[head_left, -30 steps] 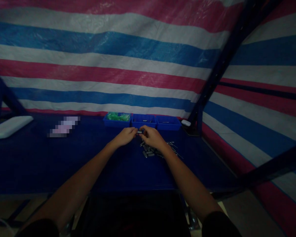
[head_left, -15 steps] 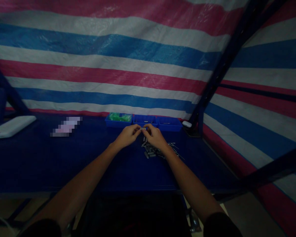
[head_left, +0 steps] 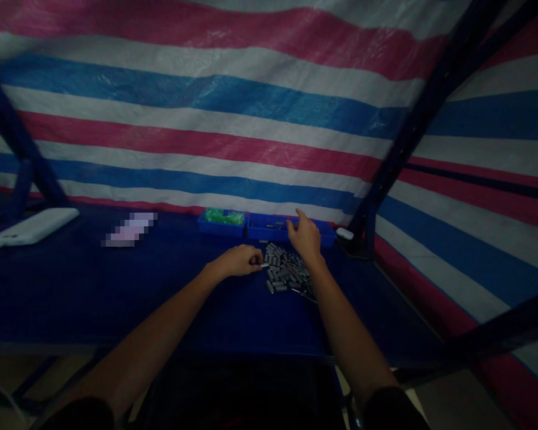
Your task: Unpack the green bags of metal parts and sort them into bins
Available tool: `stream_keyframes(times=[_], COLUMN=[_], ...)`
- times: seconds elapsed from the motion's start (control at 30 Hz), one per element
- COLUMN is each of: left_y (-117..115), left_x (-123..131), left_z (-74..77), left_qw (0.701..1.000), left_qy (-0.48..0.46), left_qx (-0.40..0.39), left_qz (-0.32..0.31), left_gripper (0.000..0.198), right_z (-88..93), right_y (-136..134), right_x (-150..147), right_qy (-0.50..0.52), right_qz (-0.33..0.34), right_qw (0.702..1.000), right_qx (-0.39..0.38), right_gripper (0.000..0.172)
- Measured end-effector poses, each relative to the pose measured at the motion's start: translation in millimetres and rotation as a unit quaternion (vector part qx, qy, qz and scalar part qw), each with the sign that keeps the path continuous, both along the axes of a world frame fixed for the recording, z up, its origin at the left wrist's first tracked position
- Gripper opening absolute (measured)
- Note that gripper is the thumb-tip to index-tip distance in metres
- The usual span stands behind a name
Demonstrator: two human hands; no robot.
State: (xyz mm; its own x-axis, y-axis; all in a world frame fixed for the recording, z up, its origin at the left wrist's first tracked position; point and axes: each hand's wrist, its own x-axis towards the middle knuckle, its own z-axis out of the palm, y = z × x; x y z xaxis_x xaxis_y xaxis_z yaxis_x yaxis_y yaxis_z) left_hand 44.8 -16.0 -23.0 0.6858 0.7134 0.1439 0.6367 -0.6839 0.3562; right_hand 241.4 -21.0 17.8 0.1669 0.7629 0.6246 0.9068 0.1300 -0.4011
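Note:
My left hand (head_left: 239, 261) is closed at the left edge of a pile of small grey metal cylinders (head_left: 275, 276), its fingertips pinching one small metal cylinder (head_left: 264, 265) low over the blue table. My right hand (head_left: 306, 236) reaches over the blue bins behind the pile, thumb and forefinger apart, with nothing visible between them. Below it, the middle blue bin (head_left: 256, 232) holds a few small metal pieces (head_left: 275, 225). Thin metal rods (head_left: 299, 272) lie among the cylinders on the right, partly hidden by my right wrist.
A blue bin with green plastic bags (head_left: 224, 216) stands left of the middle one, and another blue bin (head_left: 326, 234) on the right. A white object (head_left: 345, 233) sits beside the frame post. Leftward lie a blurred-out item (head_left: 132, 230) and a white power bank-like slab (head_left: 38, 227).
My hands, together around a small piece before, are now apart. The left has come down to the pile's edge; the right has moved right and up over the bins and opened.

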Motion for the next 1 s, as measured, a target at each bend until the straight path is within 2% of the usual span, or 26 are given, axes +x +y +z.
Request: stream_keyframes(times=[0.1,0.17,0.27,0.4,0.53,0.73,1.0], left_y=[2.1,2.7,3.0,5.5,10.2,13.2,3.9], left_x=[-1.3,-0.9,1.7,5.3,6.9,10.5,12.6], left_z=[-1.0,-2.3,-4.5,-2.9,-0.5,-4.5,4.5], left_qw=[1.000,1.000,1.000,0.995,0.982,0.953,0.923], left_qy=[0.003,0.006,-0.006,-0.083,-0.165,-0.265,-0.369], left_qx=[0.015,0.015,0.022,0.036,-0.022,-0.107,-0.053], left_qz=[0.006,0.004,0.007,0.039,0.093,0.099,0.099], left_gripper=[0.018,0.019,0.016,0.019,0.032,0.045,0.021], right_z=[-6.3,-11.8,-20.6,-29.6,-30.0,-26.5,-31.3], right_y=[-3.3,-7.7,-10.6,-10.2,-13.7,-17.0,-12.7], right_x=[13.2,16.1,8.0,-13.0,-21.6,-20.8,-23.9], right_qy=[0.015,0.018,0.001,-0.042,-0.078,-0.105,-0.044], right_qz=[-0.022,-0.003,0.075,0.215,0.299,0.288,0.280], right_qw=[0.999,0.999,0.995,0.973,0.950,0.951,0.959], right_qx=[-0.019,-0.029,-0.061,-0.072,-0.053,-0.026,-0.014], right_gripper=[0.038,0.034,0.029,0.025,0.024,0.015,0.018])
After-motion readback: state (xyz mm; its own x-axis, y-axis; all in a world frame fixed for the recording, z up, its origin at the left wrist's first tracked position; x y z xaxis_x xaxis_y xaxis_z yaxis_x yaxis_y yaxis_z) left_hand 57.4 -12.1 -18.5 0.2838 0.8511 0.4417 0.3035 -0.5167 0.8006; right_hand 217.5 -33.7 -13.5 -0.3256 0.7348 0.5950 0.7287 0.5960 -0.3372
